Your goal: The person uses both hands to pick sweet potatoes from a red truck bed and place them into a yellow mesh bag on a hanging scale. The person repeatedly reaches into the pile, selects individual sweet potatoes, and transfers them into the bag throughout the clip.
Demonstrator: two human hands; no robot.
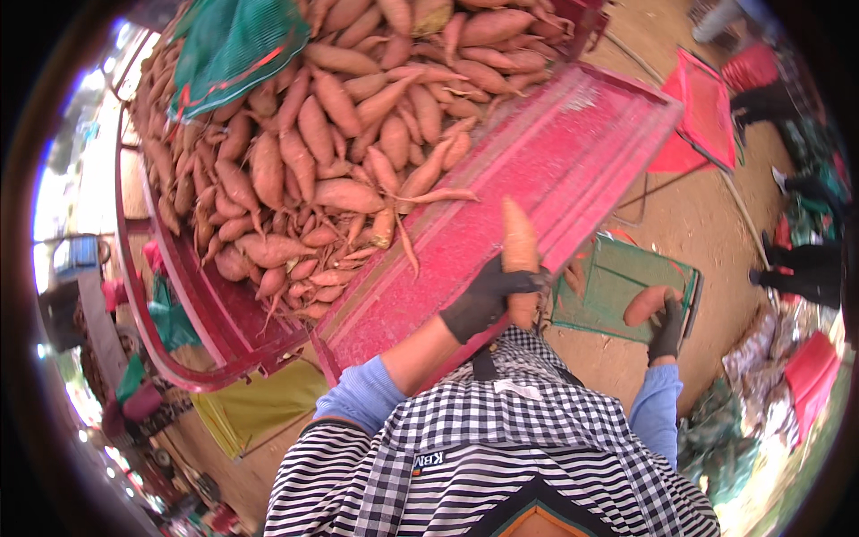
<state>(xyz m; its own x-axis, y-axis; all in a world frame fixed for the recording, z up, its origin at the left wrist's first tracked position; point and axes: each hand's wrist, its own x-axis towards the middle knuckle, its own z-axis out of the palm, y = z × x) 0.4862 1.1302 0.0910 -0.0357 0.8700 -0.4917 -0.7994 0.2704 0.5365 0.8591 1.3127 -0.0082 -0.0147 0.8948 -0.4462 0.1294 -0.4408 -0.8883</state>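
My left hand, in a dark glove, grips a long pale-orange sweet potato near its lower end, tip pointing away from me. It is over the lowered red tailgate of a truck bed. To the right, my gloved right hand holds a shorter reddish sweet potato above a green mesh sling on a frame. A few sweet potatoes lie at the left side of that mesh. A large heap of sweet potatoes fills the truck bed and spills onto the tailgate's edge.
A green mesh sack lies on the heap. Beyond the tailgate stands a red mesh frame. A yellow sheet is at the lower left. Several people stand at the right edge, near piled sacks on the dirt ground.
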